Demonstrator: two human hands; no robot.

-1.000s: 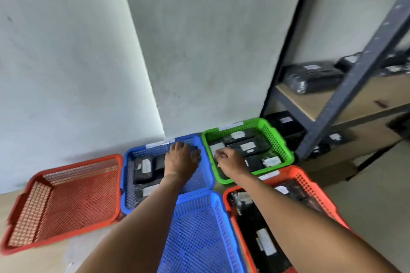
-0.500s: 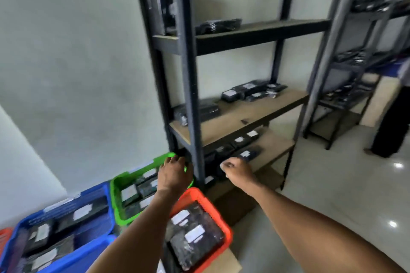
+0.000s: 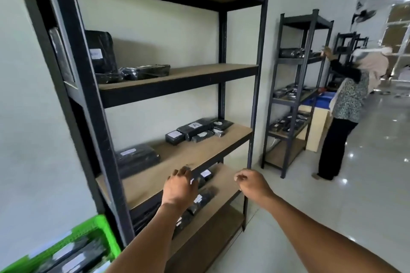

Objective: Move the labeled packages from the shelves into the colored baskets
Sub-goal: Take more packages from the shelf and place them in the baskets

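I judge I'm between loads, reaching for new packages (image 3: 200, 200) at lower centre; left hand (image 3: 180, 188) and right hand (image 3: 251, 183) hover empty, fingers loosely curled. Next: grip one.

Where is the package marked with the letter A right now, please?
In the head view, the package marked A lies toward the right end of the near rack's middle shelf, among a cluster of smaller black packages, above and beyond both hands.
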